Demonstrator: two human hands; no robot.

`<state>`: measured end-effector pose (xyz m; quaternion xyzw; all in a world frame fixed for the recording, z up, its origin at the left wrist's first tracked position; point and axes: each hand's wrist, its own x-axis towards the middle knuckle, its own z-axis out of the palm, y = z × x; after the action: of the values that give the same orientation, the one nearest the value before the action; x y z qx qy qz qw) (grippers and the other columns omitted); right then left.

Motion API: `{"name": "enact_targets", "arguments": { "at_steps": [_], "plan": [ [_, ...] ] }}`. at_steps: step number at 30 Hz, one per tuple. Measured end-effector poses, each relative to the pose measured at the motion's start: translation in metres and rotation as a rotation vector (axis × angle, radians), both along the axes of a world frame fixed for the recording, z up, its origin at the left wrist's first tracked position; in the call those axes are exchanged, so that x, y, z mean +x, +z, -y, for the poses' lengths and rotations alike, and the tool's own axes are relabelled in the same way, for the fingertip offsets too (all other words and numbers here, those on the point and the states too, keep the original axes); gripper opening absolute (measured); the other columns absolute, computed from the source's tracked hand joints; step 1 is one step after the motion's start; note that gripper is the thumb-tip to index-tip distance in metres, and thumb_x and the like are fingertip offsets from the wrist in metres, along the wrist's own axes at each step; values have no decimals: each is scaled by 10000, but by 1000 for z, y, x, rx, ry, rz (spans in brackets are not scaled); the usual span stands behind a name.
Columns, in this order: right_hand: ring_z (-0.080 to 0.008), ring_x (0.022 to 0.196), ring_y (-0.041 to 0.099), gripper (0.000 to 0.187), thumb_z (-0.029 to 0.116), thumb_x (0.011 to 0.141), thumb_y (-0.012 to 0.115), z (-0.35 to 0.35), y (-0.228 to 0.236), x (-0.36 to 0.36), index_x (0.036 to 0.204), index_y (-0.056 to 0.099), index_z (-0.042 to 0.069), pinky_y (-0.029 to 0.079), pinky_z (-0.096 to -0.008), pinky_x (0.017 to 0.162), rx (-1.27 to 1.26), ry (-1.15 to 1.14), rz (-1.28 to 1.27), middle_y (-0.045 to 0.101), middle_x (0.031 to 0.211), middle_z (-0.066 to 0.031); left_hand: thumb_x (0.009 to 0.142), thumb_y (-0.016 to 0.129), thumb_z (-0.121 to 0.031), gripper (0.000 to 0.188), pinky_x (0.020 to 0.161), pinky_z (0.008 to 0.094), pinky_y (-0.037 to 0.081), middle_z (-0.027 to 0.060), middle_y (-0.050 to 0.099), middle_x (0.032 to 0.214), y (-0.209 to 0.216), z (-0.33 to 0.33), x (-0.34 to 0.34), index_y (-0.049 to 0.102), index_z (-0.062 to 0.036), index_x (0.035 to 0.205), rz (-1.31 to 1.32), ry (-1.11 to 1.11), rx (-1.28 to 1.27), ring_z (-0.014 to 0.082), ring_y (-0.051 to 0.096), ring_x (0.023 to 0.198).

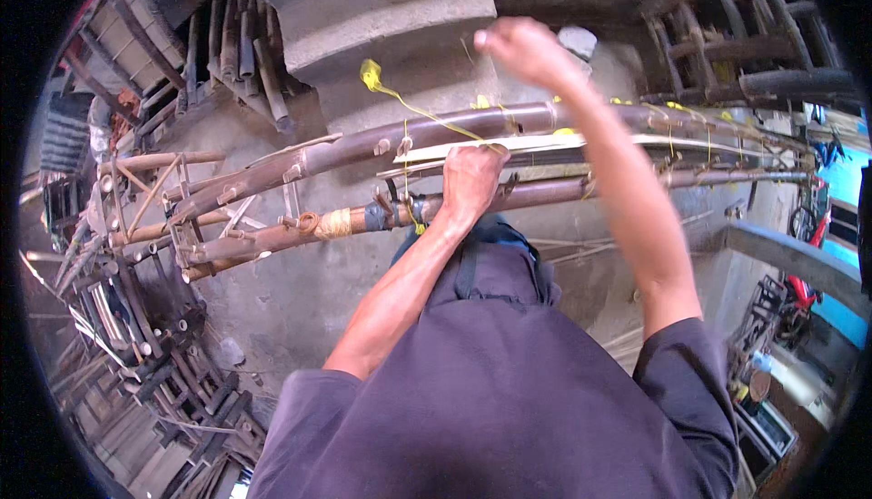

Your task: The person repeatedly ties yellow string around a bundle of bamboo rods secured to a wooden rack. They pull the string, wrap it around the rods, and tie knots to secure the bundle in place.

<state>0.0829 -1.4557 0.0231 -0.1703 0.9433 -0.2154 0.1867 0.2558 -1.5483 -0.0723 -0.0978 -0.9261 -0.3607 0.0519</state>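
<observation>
A long ladder-like frame of two brown bamboo poles (363, 147) runs across in front of me. Between the poles lie pale split bamboo strips (421, 153). My left hand (472, 177) is closed over these strips near the middle of the frame. A thin yellow cord (427, 114) stretches from its fingertips to a small yellow cord bundle (371, 75) beyond the far pole. My right hand (527, 49) is raised past the far pole, blurred, with its fingers curled closed. A fine dark line shows by its fingertips; what it holds cannot be made out.
Concrete steps (381, 36) rise beyond the frame. Bamboo poles (241, 40) lean at the far left, and stacked wooden pieces (195, 390) fill the near left. Dark bamboo framing (736, 36) stands at the far right. A grey beam (799, 263) lies at the right.
</observation>
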Motion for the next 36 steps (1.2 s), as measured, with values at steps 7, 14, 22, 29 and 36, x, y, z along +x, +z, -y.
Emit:
{"name": "enact_targets", "arguments": {
  "at_steps": [7,14,22,29,36],
  "plan": [
    [-282,663,567,255,234,934,480,-28,-69,91,818,586,35,460,-407,671,-805,-22,155,565,662,-116,824,631,-211,146,620,416,477,114,657,762,0,9,-4,654,-70,793,-6,33,-85,288,640,726],
    [-339,813,616,139,157,736,597,-39,-96,218,774,575,25,498,-431,663,-688,446,56,603,823,-159,950,536,-326,334,853,311,481,56,689,920,38,-1,-26,677,-26,986,516,-76,616,132,618,902],
    [-234,731,619,251,85,728,639,-100,-39,113,978,615,92,523,-342,641,-104,368,-375,619,824,-71,898,482,-372,350,523,349,424,9,504,604,-38,-6,-158,575,-85,721,872,132,666,155,474,504],
    [-242,725,639,151,71,701,740,-33,-44,251,824,653,78,516,-348,646,-467,-169,-174,637,761,-72,933,461,-435,440,850,365,482,112,686,975,21,122,-174,669,-64,1047,293,-135,-55,246,639,959],
    [-216,782,665,184,-14,700,690,43,-49,177,862,683,72,544,-311,695,-425,42,-496,686,869,-94,898,558,-322,318,735,331,490,148,675,869,71,195,-74,662,-48,1023,233,-208,292,201,648,801]
  ]
}}
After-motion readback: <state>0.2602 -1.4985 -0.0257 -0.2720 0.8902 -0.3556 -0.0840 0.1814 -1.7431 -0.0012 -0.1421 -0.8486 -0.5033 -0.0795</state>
